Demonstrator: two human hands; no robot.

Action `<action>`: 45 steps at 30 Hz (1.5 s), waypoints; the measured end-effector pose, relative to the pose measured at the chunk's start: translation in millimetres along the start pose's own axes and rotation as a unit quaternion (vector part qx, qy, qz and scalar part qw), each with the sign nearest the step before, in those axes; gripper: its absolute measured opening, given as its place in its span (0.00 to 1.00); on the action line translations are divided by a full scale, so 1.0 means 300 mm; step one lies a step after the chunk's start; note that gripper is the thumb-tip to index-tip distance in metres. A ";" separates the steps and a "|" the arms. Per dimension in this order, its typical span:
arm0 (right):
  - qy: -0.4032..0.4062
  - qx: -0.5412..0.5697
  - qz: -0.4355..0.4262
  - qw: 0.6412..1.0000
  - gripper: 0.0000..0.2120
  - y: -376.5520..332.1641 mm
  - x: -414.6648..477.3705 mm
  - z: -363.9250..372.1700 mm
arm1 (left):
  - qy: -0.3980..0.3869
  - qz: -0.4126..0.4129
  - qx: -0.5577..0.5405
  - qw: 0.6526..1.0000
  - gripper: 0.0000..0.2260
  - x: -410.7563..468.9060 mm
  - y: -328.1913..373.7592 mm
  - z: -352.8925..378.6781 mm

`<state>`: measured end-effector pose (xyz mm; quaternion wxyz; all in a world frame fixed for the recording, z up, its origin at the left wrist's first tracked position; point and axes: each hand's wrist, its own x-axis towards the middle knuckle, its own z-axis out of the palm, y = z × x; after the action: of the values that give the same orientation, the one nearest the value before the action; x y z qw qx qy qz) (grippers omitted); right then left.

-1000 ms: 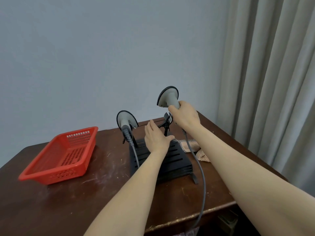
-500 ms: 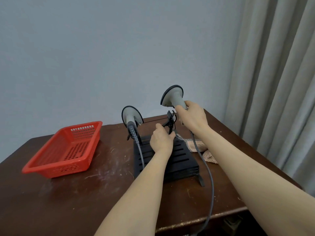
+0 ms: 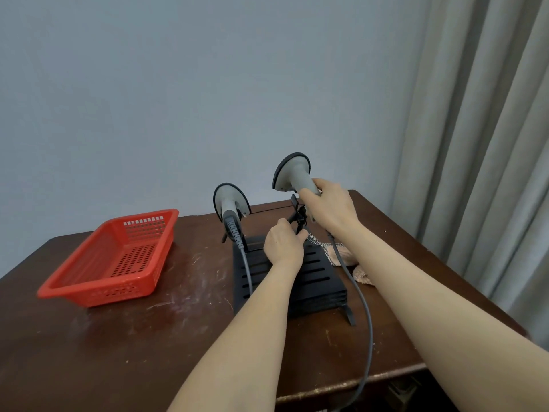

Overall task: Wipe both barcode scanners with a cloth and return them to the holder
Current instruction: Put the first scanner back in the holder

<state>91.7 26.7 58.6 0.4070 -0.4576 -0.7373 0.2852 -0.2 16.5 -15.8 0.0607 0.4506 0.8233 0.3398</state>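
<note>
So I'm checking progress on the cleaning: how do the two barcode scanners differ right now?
The left scanner sits in the holder, untouched; the right scanner is gripped by the right hand and held higher, above its clip, which the left hand pinches. The left one's cable runs down over the holder; the right one's hangs past the table edge. Both are grey with dark-rimmed heads.

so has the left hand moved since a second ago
Yes. The left hand slid forward off the slotted black holder base and now pinches the thin black clip stand at its far edge.
</note>
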 end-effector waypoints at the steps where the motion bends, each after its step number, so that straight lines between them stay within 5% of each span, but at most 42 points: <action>1: -0.005 -0.004 -0.001 1.000 0.15 0.001 0.001 0.004 | -0.001 -0.002 -0.006 1.000 0.13 -0.001 -0.001 -0.001; 45: -0.063 -0.122 0.038 0.990 0.10 0.001 0.026 0.059 | -0.010 -0.015 -0.063 0.998 0.15 0.027 -0.017 0.008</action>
<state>74.5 33.2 52.0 0.2892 -0.5129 -0.7729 0.2365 -7.6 22.3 -18.9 0.1020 0.4372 0.8061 0.3856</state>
